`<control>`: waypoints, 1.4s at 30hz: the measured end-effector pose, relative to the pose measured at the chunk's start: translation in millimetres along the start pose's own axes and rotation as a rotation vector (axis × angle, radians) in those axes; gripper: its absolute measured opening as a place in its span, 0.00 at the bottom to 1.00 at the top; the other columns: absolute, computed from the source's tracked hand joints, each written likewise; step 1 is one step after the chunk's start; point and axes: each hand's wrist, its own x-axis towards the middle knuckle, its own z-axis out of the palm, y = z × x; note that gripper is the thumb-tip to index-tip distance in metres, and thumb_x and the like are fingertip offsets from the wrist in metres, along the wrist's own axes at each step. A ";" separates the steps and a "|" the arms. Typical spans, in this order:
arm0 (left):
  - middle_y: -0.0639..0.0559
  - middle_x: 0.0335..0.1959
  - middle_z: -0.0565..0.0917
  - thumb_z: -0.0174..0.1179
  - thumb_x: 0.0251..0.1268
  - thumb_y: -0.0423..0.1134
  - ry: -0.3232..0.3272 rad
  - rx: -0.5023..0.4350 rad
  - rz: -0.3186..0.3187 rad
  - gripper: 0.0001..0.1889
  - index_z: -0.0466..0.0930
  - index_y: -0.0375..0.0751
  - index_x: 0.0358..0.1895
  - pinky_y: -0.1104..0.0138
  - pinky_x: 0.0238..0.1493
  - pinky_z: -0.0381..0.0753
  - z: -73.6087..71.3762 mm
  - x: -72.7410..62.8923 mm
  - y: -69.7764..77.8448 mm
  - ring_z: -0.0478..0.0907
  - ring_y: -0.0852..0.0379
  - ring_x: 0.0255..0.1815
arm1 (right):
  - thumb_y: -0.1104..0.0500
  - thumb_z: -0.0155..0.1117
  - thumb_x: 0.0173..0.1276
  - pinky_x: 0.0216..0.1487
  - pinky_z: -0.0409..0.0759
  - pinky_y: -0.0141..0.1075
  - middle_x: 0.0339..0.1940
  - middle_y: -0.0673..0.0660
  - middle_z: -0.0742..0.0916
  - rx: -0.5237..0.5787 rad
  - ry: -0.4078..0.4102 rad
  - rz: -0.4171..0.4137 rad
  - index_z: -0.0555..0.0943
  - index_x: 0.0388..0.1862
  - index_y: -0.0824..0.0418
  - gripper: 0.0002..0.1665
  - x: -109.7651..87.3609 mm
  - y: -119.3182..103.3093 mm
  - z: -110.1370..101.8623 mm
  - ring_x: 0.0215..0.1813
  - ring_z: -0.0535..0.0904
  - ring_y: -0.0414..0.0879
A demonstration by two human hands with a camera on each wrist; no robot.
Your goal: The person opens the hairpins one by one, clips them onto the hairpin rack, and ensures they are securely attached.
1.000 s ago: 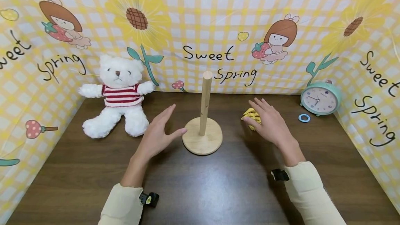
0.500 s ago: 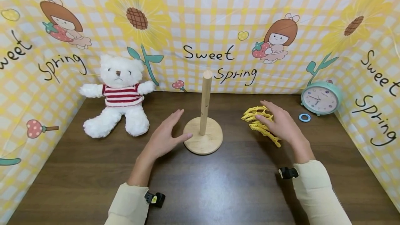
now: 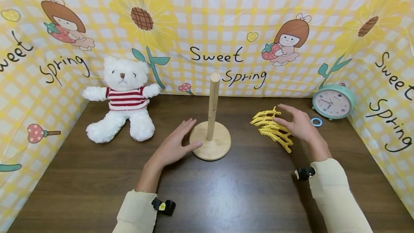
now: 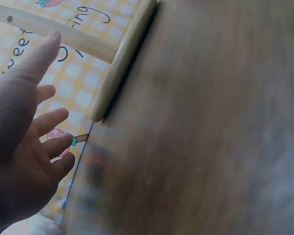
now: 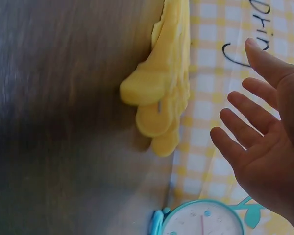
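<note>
A wooden stand with an upright post and a round base (image 3: 211, 150) is in the middle of the table. Just left of it hovers the left hand (image 3: 176, 146), fingers extended and thumb apart, holding nothing; its thumb overlaps the base's edge in the head view. To the right lies a yellow thing (image 3: 270, 129) of several thin, jointed-looking slats; its exact kind cannot be told. In the right wrist view its rounded ends (image 5: 161, 105) are stacked. The right hand (image 3: 299, 123) hovers by its right side, fingers spread and palm empty, covering part of it in the head view.
A white teddy bear (image 3: 126, 98) in a striped shirt sits at the back left. At the back right are a green alarm clock (image 3: 333, 101) and a small blue ring (image 3: 316, 122). A printed cloth (image 3: 213, 21) encloses the table's back and sides.
The right hand has moved right, uncovering more of the yellow slatted thing. The left hand has moved slightly right and nearer the viewer, closer to the wooden stand.
</note>
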 end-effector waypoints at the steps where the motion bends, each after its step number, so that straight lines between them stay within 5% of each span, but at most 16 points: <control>1: 0.46 0.82 0.55 0.62 0.66 0.65 -0.002 0.000 -0.004 0.47 0.56 0.48 0.82 0.40 0.76 0.51 0.8 -0.3 -0.5 0.44 0.43 0.82 | 0.45 0.62 0.76 0.67 0.65 0.67 0.76 0.69 0.68 0.005 -0.003 0.008 0.65 0.78 0.64 0.40 0.6 2.4 -0.1 0.73 0.63 0.72; 11: 0.42 0.81 0.56 0.61 0.68 0.64 -0.048 0.009 0.017 0.45 0.56 0.45 0.81 0.45 0.79 0.43 6.6 -3.4 -5.3 0.44 0.41 0.82 | 0.50 0.59 0.79 0.55 0.75 0.60 0.74 0.73 0.69 0.035 -0.064 0.071 0.65 0.78 0.65 0.36 12.7 19.1 -1.7 0.58 0.78 0.68; 16: 0.42 0.81 0.55 0.60 0.70 0.63 -0.089 0.059 0.023 0.45 0.55 0.44 0.82 0.47 0.80 0.37 9.4 -3.1 -7.7 0.41 0.40 0.82 | 0.56 0.59 0.79 0.64 0.72 0.64 0.74 0.75 0.69 0.082 -0.095 0.079 0.64 0.78 0.68 0.34 23.6 22.4 -2.7 0.70 0.68 0.71; 22: 0.38 0.80 0.55 0.62 0.70 0.59 -0.087 0.100 0.023 0.44 0.56 0.41 0.81 0.47 0.80 0.38 11.3 -3.3 -9.3 0.42 0.41 0.82 | 0.61 0.58 0.79 0.65 0.71 0.63 0.72 0.77 0.69 0.119 -0.133 0.096 0.63 0.78 0.69 0.33 34.1 27.1 -1.2 0.72 0.65 0.72; 42: 0.39 0.80 0.56 0.62 0.71 0.55 -0.074 0.110 0.019 0.44 0.55 0.38 0.81 0.49 0.80 0.38 15.1 -4.5 -12.2 0.43 0.43 0.83 | 0.63 0.59 0.77 0.48 0.77 0.49 0.60 0.74 0.78 0.075 -0.133 0.083 0.66 0.75 0.72 0.31 53.7 41.4 6.0 0.54 0.77 0.63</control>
